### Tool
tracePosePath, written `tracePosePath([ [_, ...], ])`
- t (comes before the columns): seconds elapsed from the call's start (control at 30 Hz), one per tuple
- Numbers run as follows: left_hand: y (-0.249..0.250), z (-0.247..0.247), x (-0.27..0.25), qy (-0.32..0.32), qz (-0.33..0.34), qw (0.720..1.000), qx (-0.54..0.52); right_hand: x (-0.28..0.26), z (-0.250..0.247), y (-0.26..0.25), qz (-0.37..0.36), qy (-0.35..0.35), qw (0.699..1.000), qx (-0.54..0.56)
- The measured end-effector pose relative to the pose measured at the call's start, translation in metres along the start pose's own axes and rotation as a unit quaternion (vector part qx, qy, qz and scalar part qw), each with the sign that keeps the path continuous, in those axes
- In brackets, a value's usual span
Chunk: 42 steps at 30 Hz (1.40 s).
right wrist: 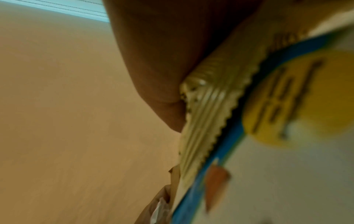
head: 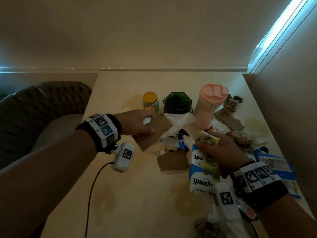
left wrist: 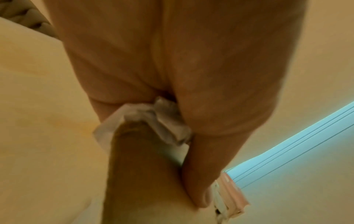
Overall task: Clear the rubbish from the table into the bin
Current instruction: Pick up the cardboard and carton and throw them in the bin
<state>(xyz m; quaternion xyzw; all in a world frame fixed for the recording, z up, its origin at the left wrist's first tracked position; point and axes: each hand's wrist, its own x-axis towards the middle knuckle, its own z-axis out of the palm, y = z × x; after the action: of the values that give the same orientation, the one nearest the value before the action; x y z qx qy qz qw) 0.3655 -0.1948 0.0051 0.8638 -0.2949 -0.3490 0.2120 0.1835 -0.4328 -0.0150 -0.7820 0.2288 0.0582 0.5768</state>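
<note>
Rubbish lies piled on the right half of the pale table (head: 130, 194): torn cardboard, wrappers, tissue and crumpled paper. My left hand (head: 137, 122) holds a brown cardboard piece (head: 152, 134) together with a small white tissue wad (head: 147, 120); the left wrist view shows the cardboard (left wrist: 141, 174) and tissue (left wrist: 157, 118) pinched under my thumb. My right hand (head: 217, 150) grips a yellow wrapper (head: 208, 140) and a blue-and-white packet (head: 197, 157). In the blurred right wrist view the wrapper's crimped edge (right wrist: 208, 115) lies against the blue-edged packet (right wrist: 226, 151). No bin is in view.
At the back stand a yellow-lidded jar (head: 150, 102), a green potted plant (head: 177, 103) and a pink-lidded cup (head: 211, 98). Another cardboard scrap (head: 173, 162) lies mid-table. A woven chair (head: 39, 107) stands to the left, a wall and blind cords (head: 274, 40) to the right.
</note>
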Motion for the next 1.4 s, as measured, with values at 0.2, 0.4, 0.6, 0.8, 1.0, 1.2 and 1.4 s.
tracePosePath([
  [0.2, -0.018, -0.018, -0.098, 0.071, -0.002, 0.994, -0.089, 0.008, 0.038, -0.043, -0.063, 0.009, 0.996, -0.069],
  [0.4, -0.097, -0.012, -0.220, 0.134, -0.072, 0.981, -0.118, -0.009, 0.127, -0.100, -0.125, -0.066, 0.983, -0.120],
  [0.6, -0.199, 0.030, -0.369, 0.204, -0.201, 0.934, -0.214, -0.048, 0.278, -0.139, -0.185, -0.144, 0.961, -0.149],
  [0.8, -0.312, 0.104, -0.518, 0.254, -0.333, 0.874, -0.246, -0.110, 0.469, -0.145, -0.199, -0.280, 0.922, -0.179],
  [1.0, -0.400, 0.193, -0.586, 0.243, -0.413, 0.843, -0.246, -0.156, 0.626, -0.103, -0.232, -0.363, 0.861, -0.272],
  [1.2, -0.474, 0.280, -0.563, 0.218, -0.403, 0.819, -0.346, -0.146, 0.724, -0.008, -0.207, -0.381, 0.795, -0.425],
  [1.4, -0.530, 0.371, -0.486, 0.168, -0.408, 0.800, -0.407, -0.109, 0.765, 0.096, -0.035, -0.362, 0.777, -0.514],
])
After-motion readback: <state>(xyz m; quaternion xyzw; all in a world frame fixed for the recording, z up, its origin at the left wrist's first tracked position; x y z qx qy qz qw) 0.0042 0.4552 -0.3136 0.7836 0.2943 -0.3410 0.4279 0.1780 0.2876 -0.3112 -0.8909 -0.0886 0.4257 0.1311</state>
